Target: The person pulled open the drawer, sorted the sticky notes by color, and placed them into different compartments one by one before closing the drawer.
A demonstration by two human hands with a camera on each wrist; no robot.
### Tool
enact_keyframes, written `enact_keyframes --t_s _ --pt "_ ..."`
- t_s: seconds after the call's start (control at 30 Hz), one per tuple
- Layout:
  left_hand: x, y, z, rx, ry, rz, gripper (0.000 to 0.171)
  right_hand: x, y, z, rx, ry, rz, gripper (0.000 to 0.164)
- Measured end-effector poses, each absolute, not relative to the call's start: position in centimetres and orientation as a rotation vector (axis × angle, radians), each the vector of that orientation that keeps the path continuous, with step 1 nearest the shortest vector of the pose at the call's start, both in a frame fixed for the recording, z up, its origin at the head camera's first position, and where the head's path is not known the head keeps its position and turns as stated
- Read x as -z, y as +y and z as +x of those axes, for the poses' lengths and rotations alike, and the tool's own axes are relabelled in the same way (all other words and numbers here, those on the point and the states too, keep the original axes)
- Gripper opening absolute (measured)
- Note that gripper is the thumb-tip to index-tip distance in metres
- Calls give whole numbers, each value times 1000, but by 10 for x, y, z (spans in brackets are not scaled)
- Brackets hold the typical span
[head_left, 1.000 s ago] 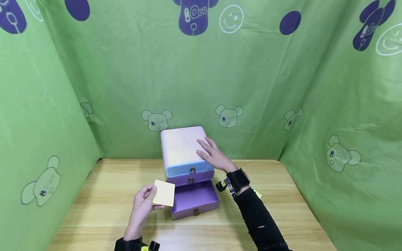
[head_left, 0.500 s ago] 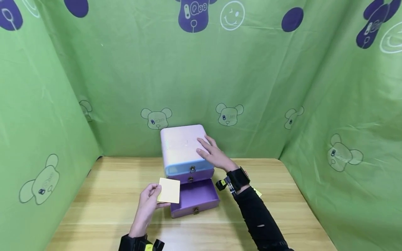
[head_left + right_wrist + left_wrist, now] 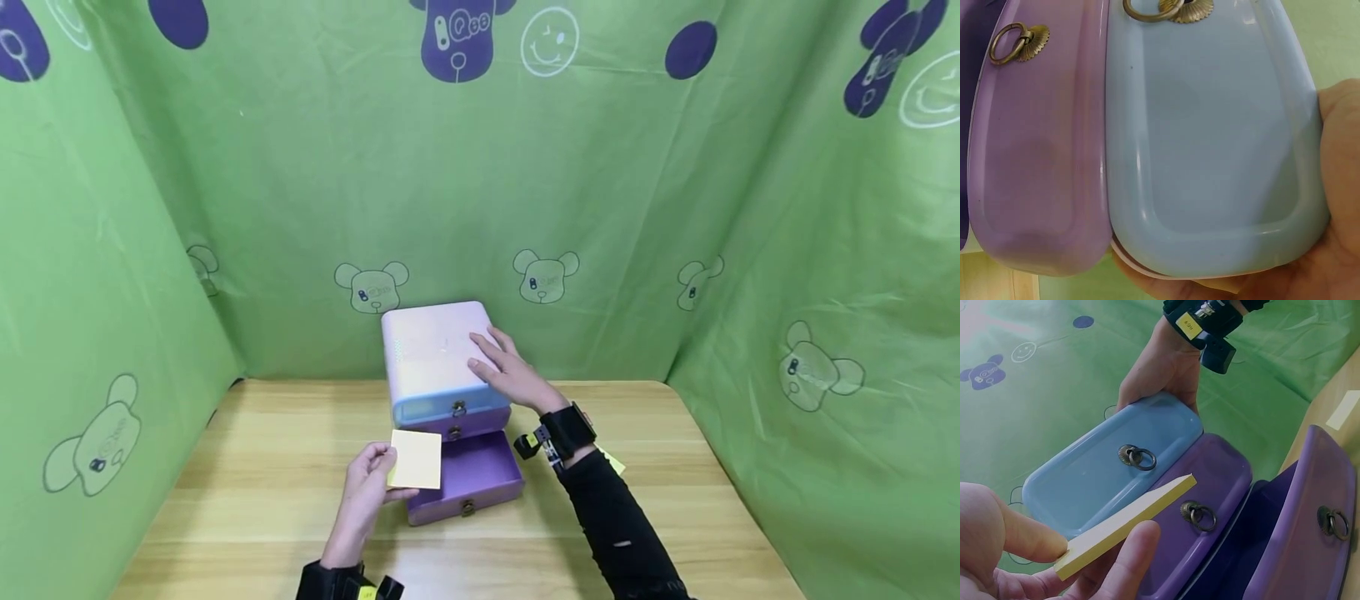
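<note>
A pale yellow sticky-note pad point(image 3: 416, 459) is pinched between the thumb and fingers of my left hand point(image 3: 367, 482), just over the left side of the pulled-out bottom drawer point(image 3: 480, 471). Edge-on in the left wrist view, the pad point(image 3: 1125, 525) shows its thickness. My right hand point(image 3: 516, 375) rests on the upper right edge of a small drawer cabinet point(image 3: 431, 337), with spread fingers on its pinkish-white top. The blue top drawer point(image 3: 1113, 462) and purple middle drawer point(image 3: 1210, 481) are closed; each has a brass ring pull. Inside the bottom drawer, the visible part is bare purple.
A yellow paper piece point(image 3: 614, 462) lies on the wooden table point(image 3: 247, 483), partly behind my right forearm. Green printed cloth point(image 3: 450, 183) hangs behind the cabinet and along both sides.
My left hand has moved right with the sticky-note pad, which now overlaps the open drawer's left part in the head view. My right hand has stayed on the cabinet.
</note>
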State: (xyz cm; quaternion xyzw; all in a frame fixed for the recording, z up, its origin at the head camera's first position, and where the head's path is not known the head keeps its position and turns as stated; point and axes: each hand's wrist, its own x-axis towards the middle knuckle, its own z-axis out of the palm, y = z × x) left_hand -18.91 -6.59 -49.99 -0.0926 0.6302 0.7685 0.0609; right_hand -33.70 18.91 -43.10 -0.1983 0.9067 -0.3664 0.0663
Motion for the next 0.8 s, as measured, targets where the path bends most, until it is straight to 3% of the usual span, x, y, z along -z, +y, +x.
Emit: enact_keyframes --t_s 0.8 --pt "507 -43 -198 -2296 1910 -234 31 430 188 -337 1135 2705 -586 66"
